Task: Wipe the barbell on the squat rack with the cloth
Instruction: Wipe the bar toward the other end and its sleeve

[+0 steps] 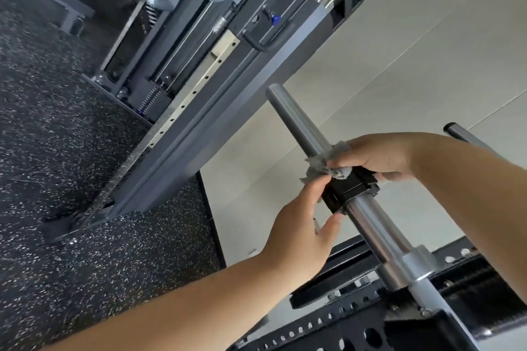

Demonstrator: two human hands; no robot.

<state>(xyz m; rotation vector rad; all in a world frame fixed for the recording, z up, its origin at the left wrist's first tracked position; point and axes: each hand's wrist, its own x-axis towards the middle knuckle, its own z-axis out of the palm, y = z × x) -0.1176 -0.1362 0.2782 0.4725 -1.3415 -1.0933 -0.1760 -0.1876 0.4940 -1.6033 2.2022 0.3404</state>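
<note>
Barbell (pixel 376 225) sleeve runs diagonally, its inner end resting on the squat rack (pixel 342 328) at lower right. Right hand (pixel 379 157) is clamped on the grey cloth (pixel 322 168), bunched against the sleeve just outboard of the black collar (pixel 350 191). Left hand (pixel 302 222) pinches that collar, fingers on its upper edge, thumb under. Whether the cloth wraps fully round the bar is hidden by the hand. Likely step: wiping the sleeve beside the collar. To do it well, wrap the cloth tight, twist while sliding toward the free end, and steady with the left so the sleeve can't spin. Speckled floor (pixel 57 122) lies beyond.
</note>
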